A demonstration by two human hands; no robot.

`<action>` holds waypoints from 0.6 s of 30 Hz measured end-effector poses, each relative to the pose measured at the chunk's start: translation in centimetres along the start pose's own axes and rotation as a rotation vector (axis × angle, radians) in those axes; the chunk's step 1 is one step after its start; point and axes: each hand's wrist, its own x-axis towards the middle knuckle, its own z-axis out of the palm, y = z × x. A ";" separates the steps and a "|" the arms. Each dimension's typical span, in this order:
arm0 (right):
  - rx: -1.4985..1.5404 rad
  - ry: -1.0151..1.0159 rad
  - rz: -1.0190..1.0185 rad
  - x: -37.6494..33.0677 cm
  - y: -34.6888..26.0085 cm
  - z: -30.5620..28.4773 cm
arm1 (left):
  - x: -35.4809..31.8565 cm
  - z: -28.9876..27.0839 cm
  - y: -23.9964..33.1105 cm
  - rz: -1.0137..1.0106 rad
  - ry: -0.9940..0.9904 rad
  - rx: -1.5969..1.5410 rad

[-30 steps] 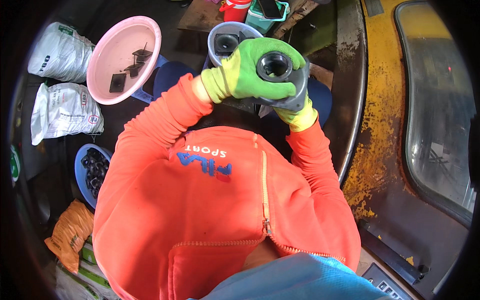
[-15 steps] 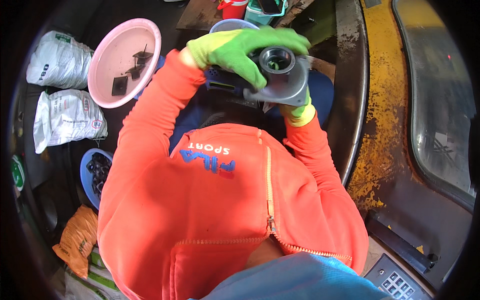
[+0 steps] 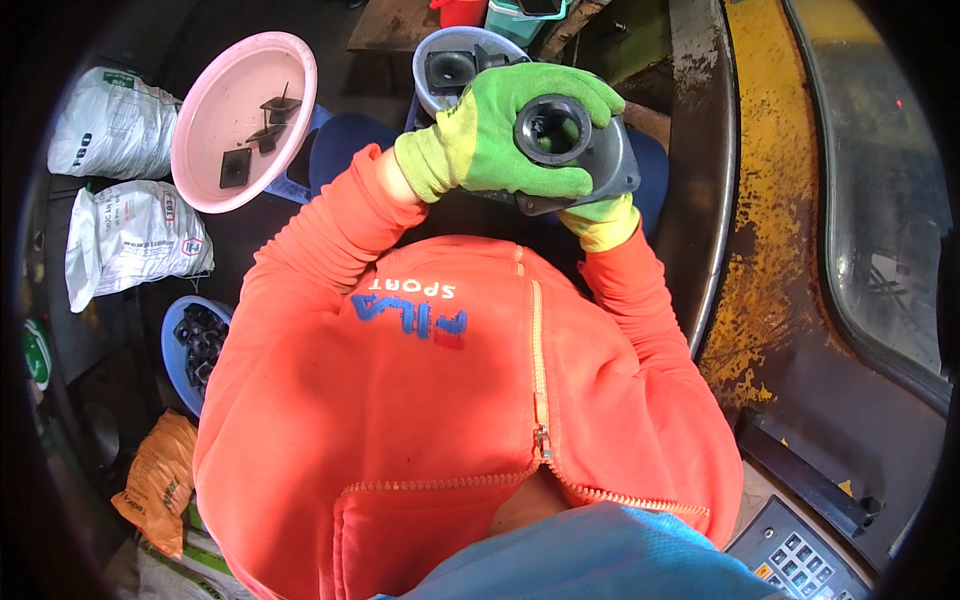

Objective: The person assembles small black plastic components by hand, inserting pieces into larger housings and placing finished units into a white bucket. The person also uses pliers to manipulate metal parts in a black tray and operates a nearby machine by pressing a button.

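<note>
Both my hands wear green and yellow gloves and hold one grey part (image 3: 610,165) with a black ring (image 3: 552,128) set in its top. My left hand (image 3: 505,140) wraps over the part from the left, fingers curled around the ring. My right hand (image 3: 600,222) is mostly hidden beneath the part, only its yellow cuff showing. Just beyond the hands sits a grey-blue bowl (image 3: 440,50) with another dark part inside it.
A pink basin (image 3: 215,150) with a few small black pieces lies at upper left. A blue bowl (image 3: 175,345) of black rings sits by my left elbow. White sacks (image 3: 125,235) and an orange bag (image 3: 155,490) lie at left. A yellow machine body (image 3: 770,250) curves along the right, a keypad (image 3: 800,560) below.
Both hands have brought the grey part slightly down and toward me. My left hand has shifted its grip over the black ring; the part's grey flange now shows at the right.
</note>
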 end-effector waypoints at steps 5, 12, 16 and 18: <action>-0.037 -0.238 0.000 -0.4 -0.4 -0.8 | 0.3 -0.6 0.3 -0.006 -0.153 -0.183; 0.249 -0.233 0.137 -2.7 -0.3 0.4 | 0.8 -0.2 -0.2 0.063 -0.546 -0.517; -0.190 -0.048 -0.100 -1.9 0.2 1.4 | 1.9 -1.3 -0.2 -0.024 -0.574 -0.608; -0.096 -0.029 -0.096 -0.9 0.9 1.0 | 2.2 -2.0 -0.1 0.031 -0.359 -0.254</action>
